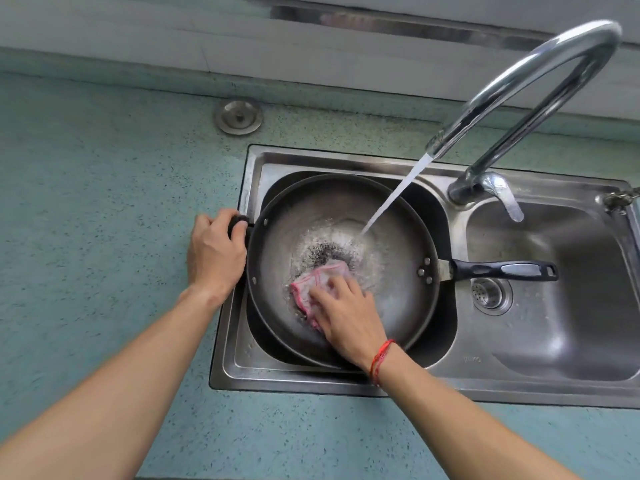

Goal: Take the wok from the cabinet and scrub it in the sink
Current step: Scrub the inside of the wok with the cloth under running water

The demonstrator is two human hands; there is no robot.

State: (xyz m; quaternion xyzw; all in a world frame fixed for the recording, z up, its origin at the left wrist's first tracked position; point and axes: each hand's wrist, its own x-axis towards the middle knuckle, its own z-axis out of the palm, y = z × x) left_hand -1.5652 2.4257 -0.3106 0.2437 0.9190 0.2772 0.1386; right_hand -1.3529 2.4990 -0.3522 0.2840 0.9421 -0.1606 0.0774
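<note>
A dark round wok (391, 289) lies in the left basin of a steel double sink (242, 368). Its long black handle (502, 270) points right over the divider. My left hand (214, 252) is closed around the small black helper handle on the wok's left rim. My right hand (346, 315) presses a pink-and-white cloth (318, 280) against the wok's inner bottom. A stream of water (394, 199) falls from the curved chrome tap (540, 84) into the wok, leaving foamy water and dark specks in the middle.
The right basin (561, 306) holds only its drain strainer (490, 294). A round metal cap (238, 116) sits in the speckled green counter (104, 202) behind the sink. The tap lever (502, 195) stands between the basins. A wall ledge runs along the back.
</note>
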